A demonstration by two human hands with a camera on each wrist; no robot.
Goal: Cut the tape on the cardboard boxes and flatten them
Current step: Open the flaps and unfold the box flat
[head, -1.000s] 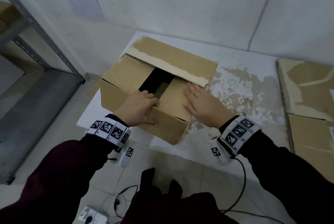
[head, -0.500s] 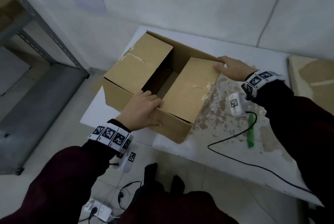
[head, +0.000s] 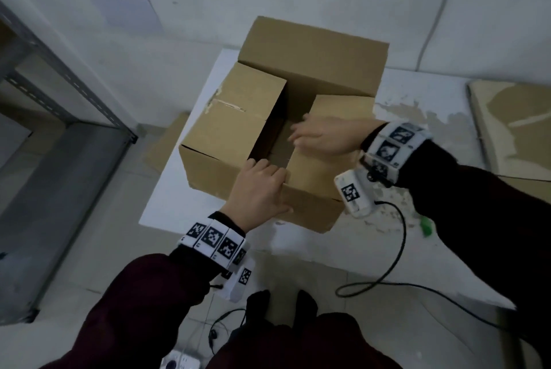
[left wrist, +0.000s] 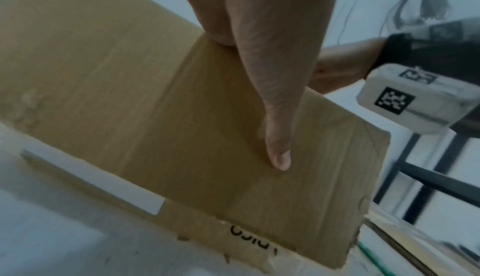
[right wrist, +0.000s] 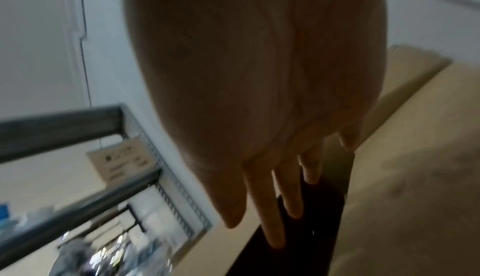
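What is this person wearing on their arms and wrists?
Both hands, left hand and right hand, are bare. Dark maroon sleeves cover the arms. Each wrist carries a white band of black-and-white square markers, with a white tagged camera unit below; a black cable trails from the right one.

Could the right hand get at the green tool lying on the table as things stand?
Probably yes. The right hand is open over the cardboard box, holding nothing, and the green tool lies uncovered on the table beneath that forearm; only the black cable runs nearby.
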